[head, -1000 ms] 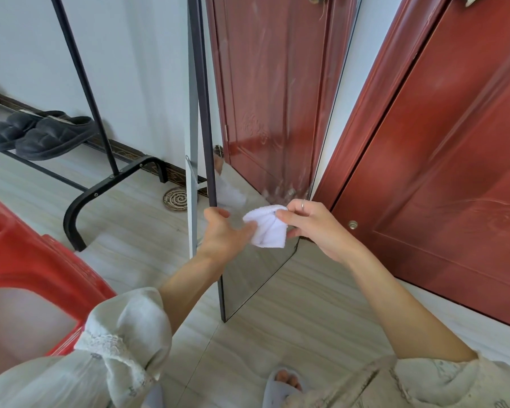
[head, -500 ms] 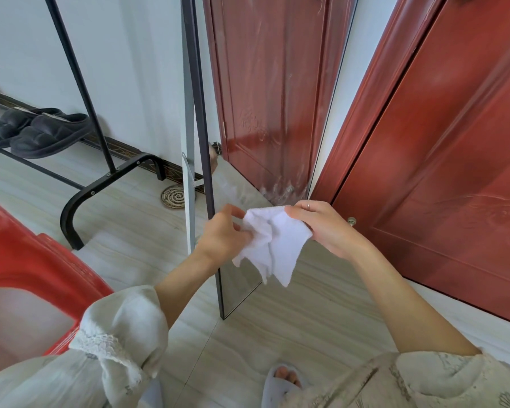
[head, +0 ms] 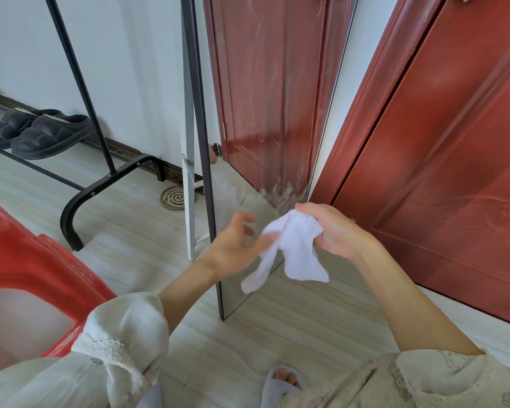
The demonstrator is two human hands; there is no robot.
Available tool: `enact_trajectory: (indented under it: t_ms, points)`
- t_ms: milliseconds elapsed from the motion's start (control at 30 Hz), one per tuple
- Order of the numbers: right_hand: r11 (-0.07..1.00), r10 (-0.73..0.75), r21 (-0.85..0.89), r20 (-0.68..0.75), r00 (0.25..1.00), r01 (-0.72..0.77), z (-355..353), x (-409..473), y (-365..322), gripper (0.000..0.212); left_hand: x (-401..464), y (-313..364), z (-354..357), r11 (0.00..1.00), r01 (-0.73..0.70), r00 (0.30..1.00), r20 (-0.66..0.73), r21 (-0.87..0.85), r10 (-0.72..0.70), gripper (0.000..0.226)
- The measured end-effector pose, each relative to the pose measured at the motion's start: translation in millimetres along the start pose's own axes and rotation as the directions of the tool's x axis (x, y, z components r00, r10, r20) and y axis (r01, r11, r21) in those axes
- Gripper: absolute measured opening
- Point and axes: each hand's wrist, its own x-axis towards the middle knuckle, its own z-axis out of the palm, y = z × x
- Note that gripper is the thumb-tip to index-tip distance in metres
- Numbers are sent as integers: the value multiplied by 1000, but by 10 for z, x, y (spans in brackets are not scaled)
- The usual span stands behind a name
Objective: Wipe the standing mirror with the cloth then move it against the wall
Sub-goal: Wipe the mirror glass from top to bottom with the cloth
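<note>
Gripping the white cloth (head: 292,245), the right hand (head: 336,231) hovered nearer the upright mirror (head: 262,98); the left hand (head: 233,245), fingers spread, held nothing.

Readable text: none can be read in this view.
Red door (head: 442,148): only a carved ornament, no letters or numbers.
Sleeves: a printed pattern, no words legible.
</note>
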Motion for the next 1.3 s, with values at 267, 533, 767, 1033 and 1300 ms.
enact_trajectory:
  t_ms: [267,533,767,1033,1300]
  points:
    - [999,31,-34,87,996,-28,-1,15,-17,29,-63,-44,206,979,-65,996,-40,192,74,54]
    - [999,22,30,115,993,-25,-53,12,-42,28,5,-56,150,979,-36,993,-107,199,58,16]
    - [1000,-17,-10,-173,985,15,-290,79,61,18,-39,120,-56,963,21,996,90,-267,3,26]
    - [992,-20,-112,363,932,65,81,62,185,22,28,129,-137,919,-45,999,-35,-392,34,8]
    - [985,-29,-156,273,962,74,160,78,208,19,8,103,-322,958,-226,956,-226,-175,184,10]
